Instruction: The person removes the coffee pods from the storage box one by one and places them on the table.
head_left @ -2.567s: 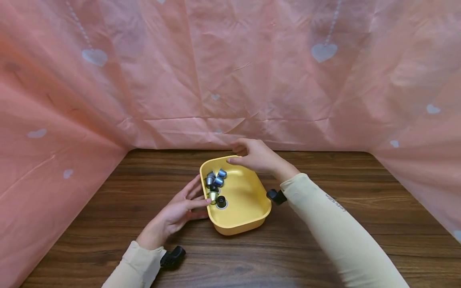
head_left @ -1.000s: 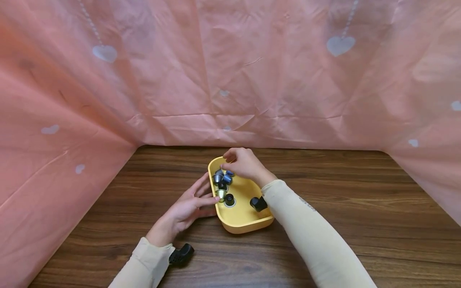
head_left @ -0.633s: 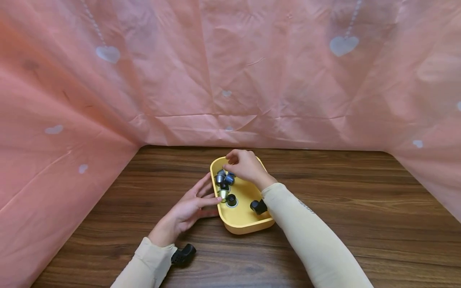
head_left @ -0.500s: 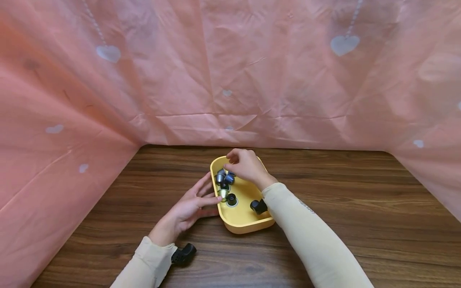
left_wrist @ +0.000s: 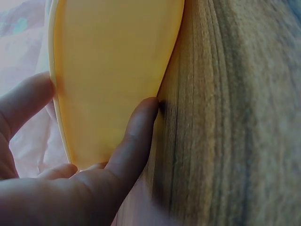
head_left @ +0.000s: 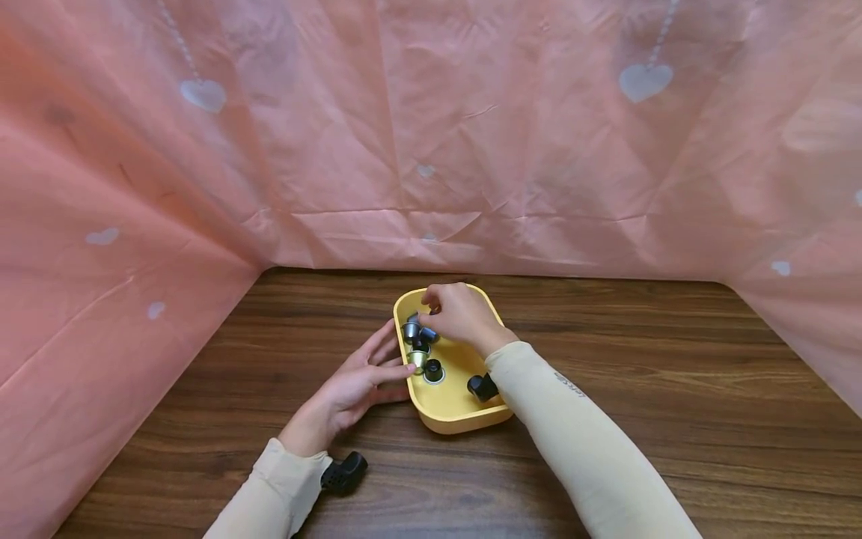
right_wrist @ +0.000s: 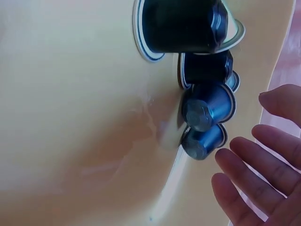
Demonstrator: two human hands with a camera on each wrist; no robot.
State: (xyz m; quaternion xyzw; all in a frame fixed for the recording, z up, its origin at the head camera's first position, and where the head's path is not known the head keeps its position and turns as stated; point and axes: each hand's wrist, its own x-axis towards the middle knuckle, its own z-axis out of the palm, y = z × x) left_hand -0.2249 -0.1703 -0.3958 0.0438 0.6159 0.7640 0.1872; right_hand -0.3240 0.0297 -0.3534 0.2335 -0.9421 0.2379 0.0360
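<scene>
Several coffee capsules lie in a heap along the left side of a yellow tray (head_left: pixel 465 423). Among them are a gold-green capsule (head_left: pixel 417 361), a black one standing upright (head_left: pixel 434 370), a silver-grey one (head_left: pixel 411 331) and blue capsules (right_wrist: pixel 209 106). My left hand (head_left: pixel 350 382) touches the tray's left side from outside, thumb at the rim and fingers spread along the wall. Over the tray's far end hovers my right hand (head_left: pixel 461 311). In the right wrist view its fingers (right_wrist: pixel 263 181) are relaxed and apart, beside the blue capsules, holding nothing; in the head view it hides part of the heap.
Dark wooden table (head_left: pixel 640 374) lies under the tray and on both sides. Pink curtain (head_left: pixel 512 150) with pale hearts rises behind and to the left. Black wrist cameras (head_left: pixel 345 473) sit on both sleeves; the right one hangs over the tray.
From above the tray's far right rim, my right hand has moved left and down over the capsules. Just now it dips slightly lower. My left hand keeps its place on the tray's side.
</scene>
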